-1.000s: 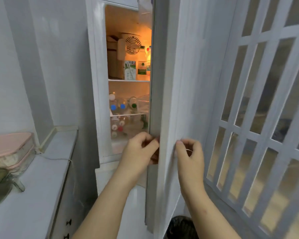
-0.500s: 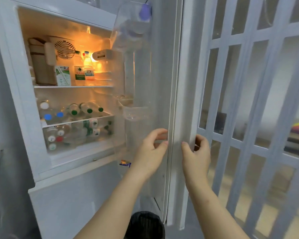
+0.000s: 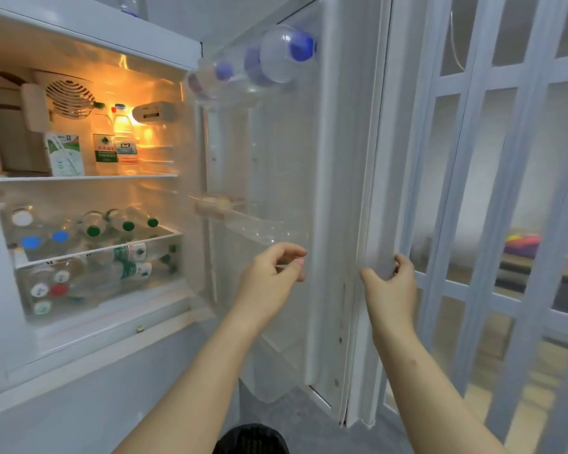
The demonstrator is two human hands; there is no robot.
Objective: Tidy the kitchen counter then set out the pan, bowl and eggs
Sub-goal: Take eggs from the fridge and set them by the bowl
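The head camera looks at an open fridge point(image 3: 89, 34). Its door point(image 3: 338, 191) swings out to the right, with the inner side facing the person.

The right hand point(image 3: 391, 283) grips the outer edge of the door, low down. The thumb is on the near side of the edge and the fingers point(image 3: 404, 263) wrap round the far side.

The left hand point(image 3: 269, 276) is just beside the door's inner side, under a clear rack point(image 3: 253, 229). Its fingers curl loosely, with a small gap between the thumb and the first finger, and they hold nothing.

At the left end of that rack sit some pale lumps. They may be the eggs point(image 3: 215, 204), but the view is too blurry to be sure.

High on the door, big clear bottles point(image 3: 276, 57) with blue caps stand in a row.

Inside the fridge a warm yellow light point(image 3: 125, 80) is on. On the top shelf point(image 3: 86, 177) stand a green and white carton point(image 3: 64, 155) and two small bottles, one with a green label point(image 3: 105, 142). Under the shelf, more bottles lie on their sides, with green, blue and white caps facing out. Below them is a clear drawer point(image 3: 95, 276) with still more bottles lying in it.

To the right of the door is a white folding screen point(image 3: 505, 191) with frosted panes. A dark round thing point(image 3: 251, 440) sits on the floor between the arms.
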